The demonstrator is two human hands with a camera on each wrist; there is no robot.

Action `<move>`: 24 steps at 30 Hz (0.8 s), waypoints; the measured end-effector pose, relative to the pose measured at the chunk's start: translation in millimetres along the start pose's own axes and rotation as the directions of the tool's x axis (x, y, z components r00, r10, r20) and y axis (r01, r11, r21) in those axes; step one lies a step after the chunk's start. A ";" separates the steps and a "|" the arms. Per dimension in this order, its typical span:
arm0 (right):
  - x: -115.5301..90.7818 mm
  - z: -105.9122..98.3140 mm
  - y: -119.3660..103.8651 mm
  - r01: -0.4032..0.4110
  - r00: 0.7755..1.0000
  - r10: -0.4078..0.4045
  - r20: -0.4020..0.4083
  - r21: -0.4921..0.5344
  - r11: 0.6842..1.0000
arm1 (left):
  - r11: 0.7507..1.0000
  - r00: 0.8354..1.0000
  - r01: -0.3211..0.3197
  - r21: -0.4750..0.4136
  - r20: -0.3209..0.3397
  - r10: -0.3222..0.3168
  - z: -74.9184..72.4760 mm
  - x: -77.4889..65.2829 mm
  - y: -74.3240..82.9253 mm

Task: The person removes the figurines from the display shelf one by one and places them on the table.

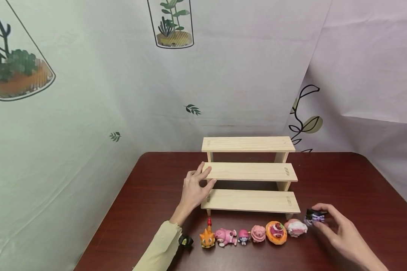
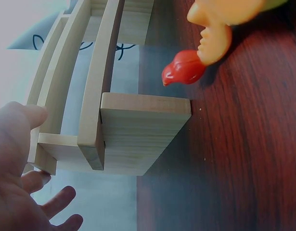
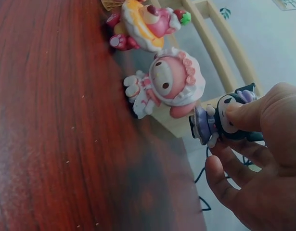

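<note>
A three-step wooden display rack (image 1: 247, 171) stands on the table. At its left end, my left hand (image 1: 194, 190) holds the middle step (image 2: 61, 91), thumb at the front edge and fingers by the end; the other fingers spread loosely in the left wrist view. My right hand (image 1: 342, 229) pinches a small black-and-purple figurine (image 3: 227, 118) between thumb and fingers, raised over the table right of the rack. Closest to it is a pink figurine with a white bonnet (image 1: 296, 228). An orange figurine with a red-tipped tail (image 1: 207, 239) sits near my left forearm.
In front of the rack, a row of figurines includes a pink bear lying down (image 1: 225, 237), a small pink-and-blue one (image 1: 243, 237), a round pink one (image 1: 258, 233) and an orange ring-shaped one (image 1: 276, 233). A black object (image 1: 185, 241) lies by the left sleeve. Printed cloth (image 1: 240, 82) hangs behind.
</note>
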State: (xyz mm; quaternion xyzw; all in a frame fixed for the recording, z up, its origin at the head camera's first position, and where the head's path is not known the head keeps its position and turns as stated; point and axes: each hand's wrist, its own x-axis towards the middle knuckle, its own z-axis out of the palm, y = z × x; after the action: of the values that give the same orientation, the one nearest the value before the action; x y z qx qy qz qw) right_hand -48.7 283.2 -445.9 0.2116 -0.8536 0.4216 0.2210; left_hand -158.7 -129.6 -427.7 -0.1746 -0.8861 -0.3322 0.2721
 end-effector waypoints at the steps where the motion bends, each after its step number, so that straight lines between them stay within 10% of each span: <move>1: -1.0 0.4 2.0 -0.002 1.000 0.002 -0.003 0.001 1.000 | 1.000 1.000 0.000 0.000 0.000 0.000 0.0 0.2 0.0; 24: -16.6 2.3 20.6 -0.026 1.000 0.026 -0.015 -0.018 0.999 | 1.000 1.000 -0.016 0.009 -0.010 0.017 -0.3 0.0 0.4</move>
State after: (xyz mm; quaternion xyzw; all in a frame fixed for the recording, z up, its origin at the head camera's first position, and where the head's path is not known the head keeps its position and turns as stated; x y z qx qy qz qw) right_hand -46.9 295.7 -469.3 0.1953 -0.8584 0.4184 0.2236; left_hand -158.3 -129.6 -427.3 -0.1789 -0.8848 -0.3266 0.2802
